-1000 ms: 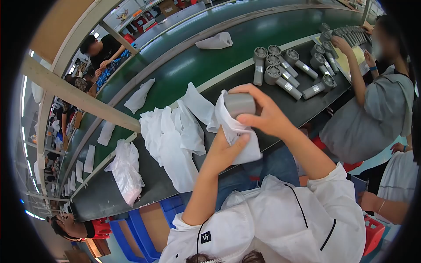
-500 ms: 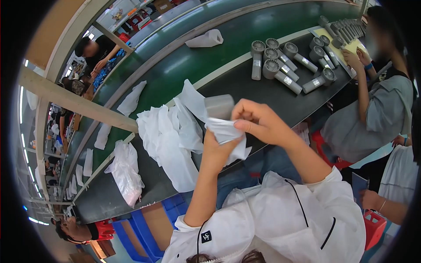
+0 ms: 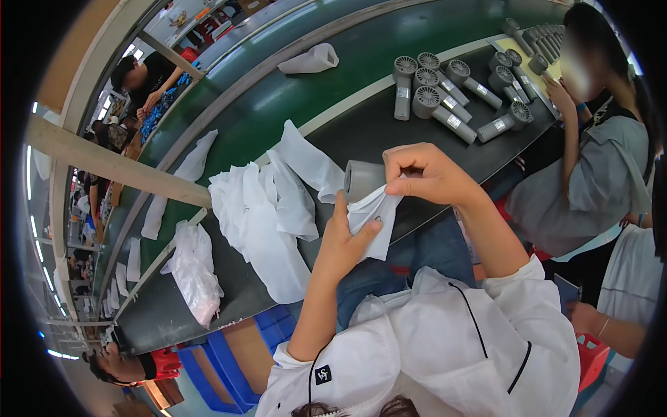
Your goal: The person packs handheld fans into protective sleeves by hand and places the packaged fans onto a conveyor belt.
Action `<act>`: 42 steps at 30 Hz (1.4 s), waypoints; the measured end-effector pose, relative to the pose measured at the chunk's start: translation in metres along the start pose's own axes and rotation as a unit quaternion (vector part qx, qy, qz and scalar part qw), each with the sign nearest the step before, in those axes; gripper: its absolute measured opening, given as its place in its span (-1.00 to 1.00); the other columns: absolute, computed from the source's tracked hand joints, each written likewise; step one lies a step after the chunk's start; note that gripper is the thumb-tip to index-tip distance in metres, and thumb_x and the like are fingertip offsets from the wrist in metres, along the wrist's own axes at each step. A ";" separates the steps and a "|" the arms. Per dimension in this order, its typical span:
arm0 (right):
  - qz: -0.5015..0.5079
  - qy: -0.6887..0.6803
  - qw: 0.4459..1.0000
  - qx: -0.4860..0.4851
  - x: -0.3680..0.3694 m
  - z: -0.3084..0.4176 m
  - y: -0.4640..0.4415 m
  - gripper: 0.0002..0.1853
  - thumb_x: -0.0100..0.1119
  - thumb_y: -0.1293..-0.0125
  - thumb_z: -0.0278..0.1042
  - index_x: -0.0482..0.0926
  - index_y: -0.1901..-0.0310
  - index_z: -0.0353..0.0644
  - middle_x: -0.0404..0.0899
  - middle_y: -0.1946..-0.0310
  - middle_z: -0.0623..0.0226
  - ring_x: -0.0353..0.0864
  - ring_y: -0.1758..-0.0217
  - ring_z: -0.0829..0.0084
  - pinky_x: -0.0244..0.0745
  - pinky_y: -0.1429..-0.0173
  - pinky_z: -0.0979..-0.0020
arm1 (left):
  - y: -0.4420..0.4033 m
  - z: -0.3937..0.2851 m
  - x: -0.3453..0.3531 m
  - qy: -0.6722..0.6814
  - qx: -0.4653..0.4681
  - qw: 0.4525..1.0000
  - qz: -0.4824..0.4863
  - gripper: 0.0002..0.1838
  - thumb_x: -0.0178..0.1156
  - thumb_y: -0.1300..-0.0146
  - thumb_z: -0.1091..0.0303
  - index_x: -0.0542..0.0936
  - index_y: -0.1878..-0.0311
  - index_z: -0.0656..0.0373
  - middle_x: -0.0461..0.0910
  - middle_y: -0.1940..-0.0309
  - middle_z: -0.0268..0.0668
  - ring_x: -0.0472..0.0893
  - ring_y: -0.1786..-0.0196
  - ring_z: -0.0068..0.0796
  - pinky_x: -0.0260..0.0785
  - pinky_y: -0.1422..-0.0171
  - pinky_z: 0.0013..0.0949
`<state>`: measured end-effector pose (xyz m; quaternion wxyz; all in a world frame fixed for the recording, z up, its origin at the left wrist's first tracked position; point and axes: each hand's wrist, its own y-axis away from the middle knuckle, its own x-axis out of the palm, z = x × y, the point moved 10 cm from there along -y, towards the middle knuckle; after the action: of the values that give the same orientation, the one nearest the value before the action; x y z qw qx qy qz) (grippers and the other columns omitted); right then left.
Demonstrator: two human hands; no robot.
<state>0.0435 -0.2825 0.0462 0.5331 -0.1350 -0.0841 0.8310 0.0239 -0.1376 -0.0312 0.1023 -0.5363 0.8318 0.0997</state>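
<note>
In front of me, my left hand [image 3: 342, 243] grips a small white bag [image 3: 381, 226], with the thumb lying across its front. My right hand [image 3: 427, 174] pinches the upper edge of this bag between thumb and fingers. A grey cylindrical piece [image 3: 363, 181], coloured like the handheld fans, shows just behind the bag's edge between my hands. Its right end is hidden by my right hand, so I cannot tell which fingers hold it. Close by on the left lies a pile of white bags [image 3: 253, 208], one of them [image 3: 309, 160] reaching toward the grey piece.
Several grey handheld fans [image 3: 445, 115] lie on the dark bench [image 3: 333, 128] at the right. Beyond it runs a green conveyor [image 3: 257, 104] carrying wrapped white items [image 3: 309, 59]. A clear plastic bag [image 3: 194, 271] lies left; blue crates [image 3: 222, 368] stand below. A co-worker [image 3: 583, 167] sits at right.
My right hand has pulled the bag's edge up and to the right, stretching it. The grey piece has shifted slightly, and its round end now faces left more openly.
</note>
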 end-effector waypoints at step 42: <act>-0.082 0.097 0.980 0.151 0.017 -0.031 0.034 -0.60 0.32 -0.26 -0.25 0.49 -0.07 -0.23 0.57 0.14 0.31 0.53 0.06 0.54 0.46 -0.03 0.46 | 0.007 -0.052 0.008 -0.286 0.187 0.931 0.127 -0.69 0.40 -0.11 0.25 0.47 0.25 0.16 0.49 0.46 -0.26 0.50 0.32 -0.15 0.34 0.23 -0.19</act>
<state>0.0169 -0.2813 0.0047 0.6189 -0.1259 0.0837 0.7708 0.0110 -0.1561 0.0171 0.4204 -0.3461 0.8323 0.1036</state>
